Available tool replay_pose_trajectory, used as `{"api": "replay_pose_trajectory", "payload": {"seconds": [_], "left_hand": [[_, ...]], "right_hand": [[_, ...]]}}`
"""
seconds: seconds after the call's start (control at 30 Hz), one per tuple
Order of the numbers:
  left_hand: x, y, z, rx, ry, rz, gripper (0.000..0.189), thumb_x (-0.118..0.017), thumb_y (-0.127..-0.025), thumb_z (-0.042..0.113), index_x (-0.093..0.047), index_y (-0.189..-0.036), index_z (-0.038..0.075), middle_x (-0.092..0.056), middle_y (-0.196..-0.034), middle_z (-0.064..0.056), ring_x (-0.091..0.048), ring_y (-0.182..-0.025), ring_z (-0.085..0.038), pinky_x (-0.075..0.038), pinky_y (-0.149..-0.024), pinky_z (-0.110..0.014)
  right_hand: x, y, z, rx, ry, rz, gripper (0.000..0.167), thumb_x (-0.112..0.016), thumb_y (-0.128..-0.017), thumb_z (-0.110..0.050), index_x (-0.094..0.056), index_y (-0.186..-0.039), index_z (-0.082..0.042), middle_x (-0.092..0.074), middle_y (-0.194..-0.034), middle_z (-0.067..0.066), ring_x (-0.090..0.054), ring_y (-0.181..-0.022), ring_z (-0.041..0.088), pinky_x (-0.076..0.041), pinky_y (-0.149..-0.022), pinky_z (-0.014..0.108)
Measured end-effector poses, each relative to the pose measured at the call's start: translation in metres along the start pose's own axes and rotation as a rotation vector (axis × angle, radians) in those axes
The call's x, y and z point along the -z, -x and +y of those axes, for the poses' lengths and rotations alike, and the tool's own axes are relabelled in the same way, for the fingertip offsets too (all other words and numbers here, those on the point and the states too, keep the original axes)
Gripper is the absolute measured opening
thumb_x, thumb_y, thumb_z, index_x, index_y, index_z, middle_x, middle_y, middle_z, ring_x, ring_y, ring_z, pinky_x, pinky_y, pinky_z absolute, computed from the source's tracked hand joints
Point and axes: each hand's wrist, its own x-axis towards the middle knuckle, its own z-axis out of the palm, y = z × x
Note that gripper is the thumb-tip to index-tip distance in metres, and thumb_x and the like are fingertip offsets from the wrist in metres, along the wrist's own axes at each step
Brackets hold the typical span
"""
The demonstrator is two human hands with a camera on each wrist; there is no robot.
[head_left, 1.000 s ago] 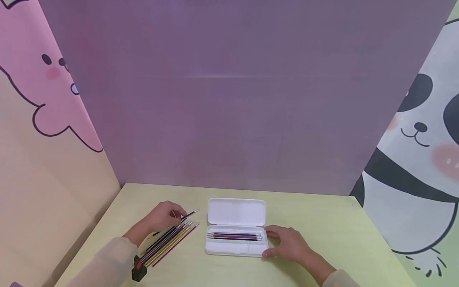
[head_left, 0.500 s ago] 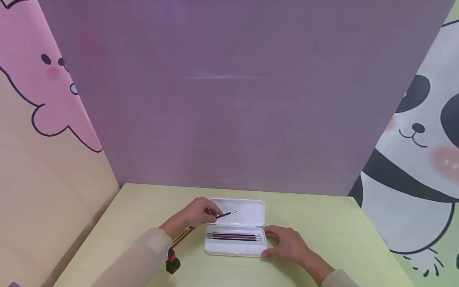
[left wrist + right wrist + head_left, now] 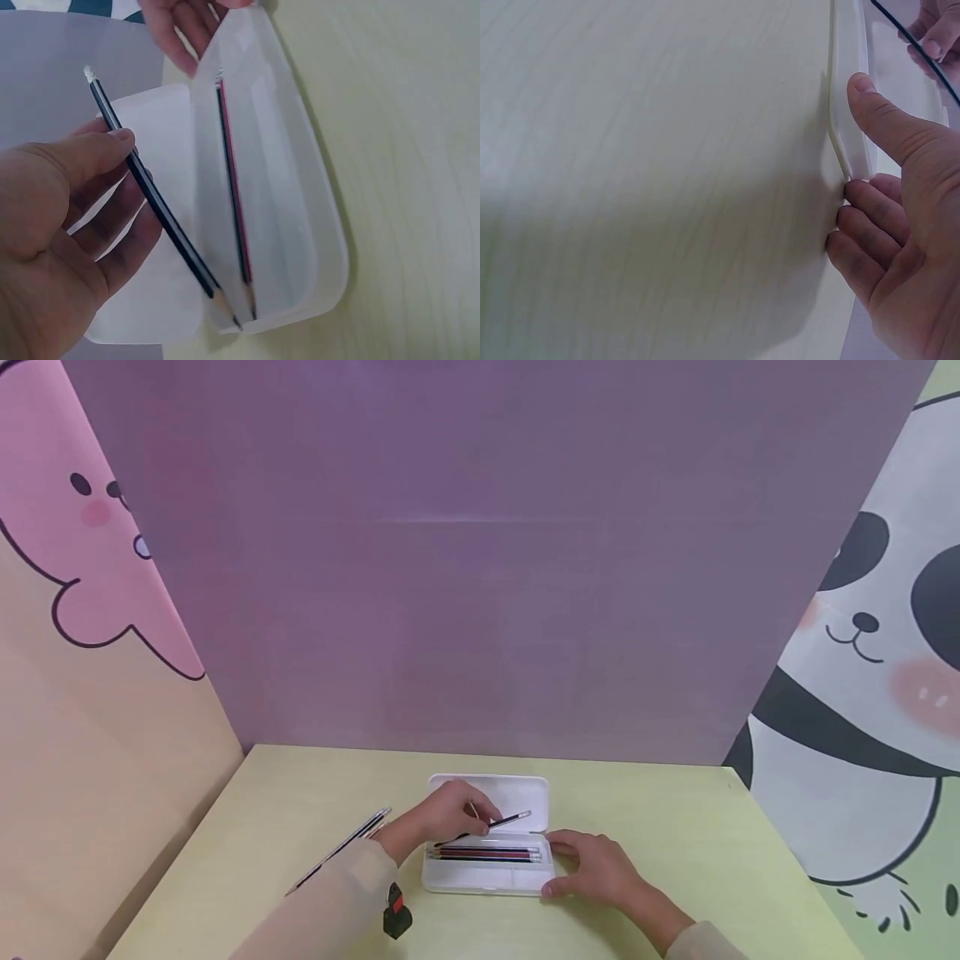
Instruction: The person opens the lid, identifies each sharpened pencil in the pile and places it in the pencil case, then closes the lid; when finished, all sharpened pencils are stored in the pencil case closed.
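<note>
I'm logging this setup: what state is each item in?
White rectangular plastic pencil case: open, lid folded back, gripped at one end by the right hand.
Black and grey striped wooden pencil: sharpened, tilted, pinched by the left hand.
Red and dark striped pencils: lying inside the case.
Dark striped pencils on the pale yellow table: loose, partly hidden by a beige sleeve.

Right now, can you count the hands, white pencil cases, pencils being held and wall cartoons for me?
Hands: 2 (left hand, right hand)
White pencil case: 1
Held pencil: 1
Wall cartoons: 2 (panda, pink character)
Total: 6
</note>
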Motion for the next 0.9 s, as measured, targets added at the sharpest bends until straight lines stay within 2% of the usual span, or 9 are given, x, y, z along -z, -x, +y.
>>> {"api": "replay_pose_trajectory", "payload": {"seconds": [0.3,0.6,0.77,0.9], "left_hand": [[-0.014,-0.004,0.004,0.006,0.018,-0.006,0.021,-0.078,-0.088,0.002,-0.082,-0.104,0.014,-0.074,-0.089,0.0,-0.06,-0.078,-0.008,-0.051,-0.07,-0.024],[-0.026,-0.003,-0.007,0.045,0.009,-0.021,0.019,-0.078,-0.086,-0.001,-0.083,-0.097,0.013,-0.073,-0.083,0.003,-0.058,-0.075,-0.007,-0.05,-0.069,-0.023],[-0.03,-0.002,-0.01,0.014,-0.043,-0.058,0.018,-0.078,-0.086,-0.001,-0.083,-0.098,0.012,-0.074,-0.084,0.001,-0.058,-0.075,-0.004,-0.051,-0.071,-0.02],[-0.035,-0.002,-0.011,0.001,-0.098,-0.075,0.018,-0.077,-0.087,-0.001,-0.083,-0.098,0.012,-0.073,-0.084,0.006,-0.056,-0.074,-0.002,-0.05,-0.073,-0.018]], "right_hand": [[0.0,0.0,0.001,0.024,0.005,0.012,0.08,-0.091,-0.061,-0.057,-0.069,-0.129,-0.022,-0.076,-0.119,-0.005,-0.068,-0.117,0.027,-0.044,-0.101,0.056],[-0.001,-0.001,0.001,0.014,-0.012,0.016,0.081,-0.091,-0.061,-0.059,-0.069,-0.129,-0.022,-0.076,-0.119,-0.005,-0.067,-0.119,0.028,-0.044,-0.103,0.057],[0.0,0.0,0.0,0.001,-0.013,0.012,0.081,-0.091,-0.061,-0.059,-0.069,-0.129,-0.022,-0.076,-0.119,-0.006,-0.067,-0.119,0.028,-0.044,-0.103,0.057],[0.0,0.0,0.0,0.007,-0.008,0.007,0.08,-0.091,-0.061,-0.058,-0.069,-0.129,-0.022,-0.076,-0.12,-0.006,-0.067,-0.118,0.028,-0.045,-0.102,0.056]]}}
